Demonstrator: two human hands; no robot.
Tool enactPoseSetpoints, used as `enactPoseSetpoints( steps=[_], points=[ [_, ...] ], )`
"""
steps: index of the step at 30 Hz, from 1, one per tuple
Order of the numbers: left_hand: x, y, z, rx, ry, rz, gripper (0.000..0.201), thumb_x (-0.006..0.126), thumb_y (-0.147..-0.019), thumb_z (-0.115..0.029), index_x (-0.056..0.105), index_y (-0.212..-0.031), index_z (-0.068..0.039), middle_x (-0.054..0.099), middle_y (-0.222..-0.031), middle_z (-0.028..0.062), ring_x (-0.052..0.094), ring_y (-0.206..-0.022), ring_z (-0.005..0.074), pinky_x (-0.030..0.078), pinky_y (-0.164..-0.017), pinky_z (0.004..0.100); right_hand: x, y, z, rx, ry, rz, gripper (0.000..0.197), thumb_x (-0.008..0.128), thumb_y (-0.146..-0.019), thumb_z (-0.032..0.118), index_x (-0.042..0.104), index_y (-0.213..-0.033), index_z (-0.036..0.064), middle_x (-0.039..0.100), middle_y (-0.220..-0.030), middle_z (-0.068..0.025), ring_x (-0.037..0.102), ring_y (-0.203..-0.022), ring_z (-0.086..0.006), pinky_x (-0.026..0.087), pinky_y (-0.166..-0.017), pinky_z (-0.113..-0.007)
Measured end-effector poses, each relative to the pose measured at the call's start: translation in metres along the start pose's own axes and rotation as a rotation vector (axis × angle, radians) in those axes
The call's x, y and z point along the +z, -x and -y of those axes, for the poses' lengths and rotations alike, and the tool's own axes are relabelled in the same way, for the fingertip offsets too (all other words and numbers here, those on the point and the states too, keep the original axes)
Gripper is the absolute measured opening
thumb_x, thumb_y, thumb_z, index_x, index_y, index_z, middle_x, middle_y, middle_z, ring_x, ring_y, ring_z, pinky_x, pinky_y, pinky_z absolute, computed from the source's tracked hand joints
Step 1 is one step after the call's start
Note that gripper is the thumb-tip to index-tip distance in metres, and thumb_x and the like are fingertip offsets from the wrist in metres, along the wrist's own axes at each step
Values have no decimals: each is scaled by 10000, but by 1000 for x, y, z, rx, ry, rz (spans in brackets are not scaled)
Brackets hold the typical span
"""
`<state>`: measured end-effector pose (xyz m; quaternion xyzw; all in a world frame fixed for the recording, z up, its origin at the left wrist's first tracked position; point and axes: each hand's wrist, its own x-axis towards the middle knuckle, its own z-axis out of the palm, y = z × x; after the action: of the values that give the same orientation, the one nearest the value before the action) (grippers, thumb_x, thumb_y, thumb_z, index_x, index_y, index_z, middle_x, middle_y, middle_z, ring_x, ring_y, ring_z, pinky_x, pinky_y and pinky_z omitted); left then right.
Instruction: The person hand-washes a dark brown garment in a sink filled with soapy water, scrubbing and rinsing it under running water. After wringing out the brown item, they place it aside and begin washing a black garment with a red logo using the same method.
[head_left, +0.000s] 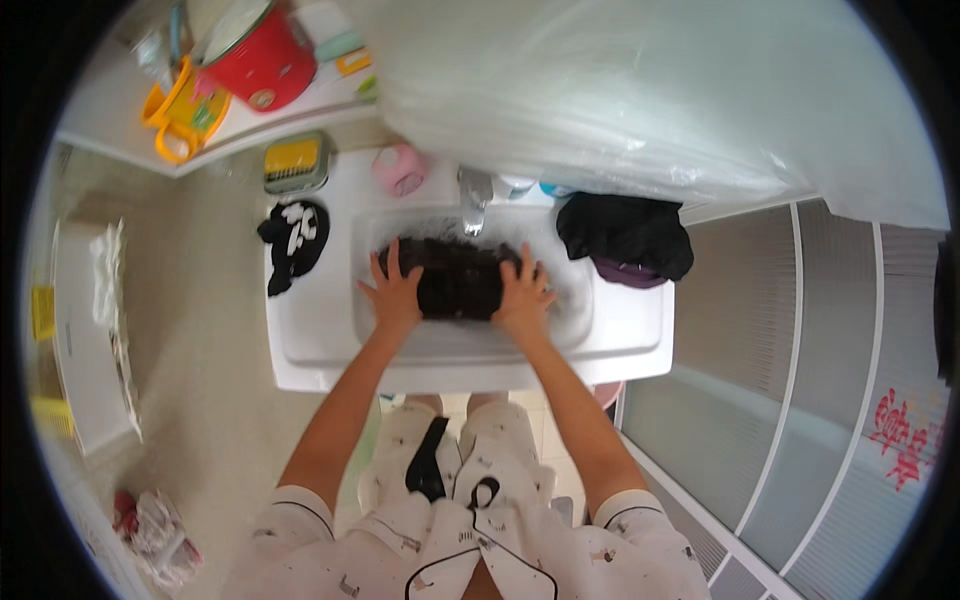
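A dark wet garment (458,278) lies bunched in the white sink (620,335) at the middle of the frame, just below the metal tap (474,195). The left hand (393,293) presses on its left end with fingers spread flat, and the right hand (521,292) presses on its right end the same way; both are open, palms down on the cloth, not closed around it. Both forearms come up from the lower edge of the frame.

On the sink's right rim, toward the upper right, sits a heap of black clothing (625,235) with a purple piece under it. On the left rim lies a black-and-white cloth (293,238). Behind it stand a yellow scrubbing brush (294,160) and a pink bottle (400,168). At the upper left of the frame a shelf (110,125) holds a red pot (262,55) and a yellow jug (180,108). A clear plastic sheet (620,90) hangs across the upper right.
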<state>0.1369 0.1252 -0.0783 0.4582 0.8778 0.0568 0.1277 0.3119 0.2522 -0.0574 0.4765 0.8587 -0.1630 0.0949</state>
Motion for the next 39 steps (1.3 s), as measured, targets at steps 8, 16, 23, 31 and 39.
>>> enactPoseSetpoints(
  steps=[8,16,23,31,39],
  points=[
    [108,-34,-15,-113,61,139,639,798,-644,-72,604,-1229,-242,132,-1593,78,102,-1421,527,259,-992,801,127,-50,21,-18,-361,210,765,771,-663,179,455,-1360,183,99,-1599,-125,223,-1406,-483,310,-1071,-665],
    [165,-68,23,-63,5,335,553,647,-814,-2,545,-1344,-122,325,-1522,120,356,-1369,357,387,-1081,470,170,-78,2,-119,-238,574,714,670,-782,206,412,-1442,119,378,-1505,-191,375,-1392,-331,342,-1123,-483],
    [36,-60,32,-20,476,281,570,515,-779,61,526,-1345,-10,526,-1383,180,477,-1290,336,384,-1070,381,56,-32,-51,-52,-778,165,769,517,-742,-39,350,-1489,41,515,-1398,-186,499,-1286,-296,402,-1048,-338],
    [-224,-10,-3,320,777,77,483,463,-725,63,638,-1173,20,654,-1078,78,591,-997,186,450,-908,279,-225,71,-10,-262,-1335,73,791,428,-640,-172,461,-1416,-20,521,-1387,-82,467,-1292,-198,351,-1060,-261],
    [-445,75,-42,444,893,-274,406,483,-787,-78,681,-1135,-14,644,-934,3,558,-790,88,455,-677,229,-431,155,26,-708,-1166,-295,598,396,-667,-53,613,-1224,-65,621,-1229,-161,594,-1122,-236,433,-1041,-332]
  ],
)
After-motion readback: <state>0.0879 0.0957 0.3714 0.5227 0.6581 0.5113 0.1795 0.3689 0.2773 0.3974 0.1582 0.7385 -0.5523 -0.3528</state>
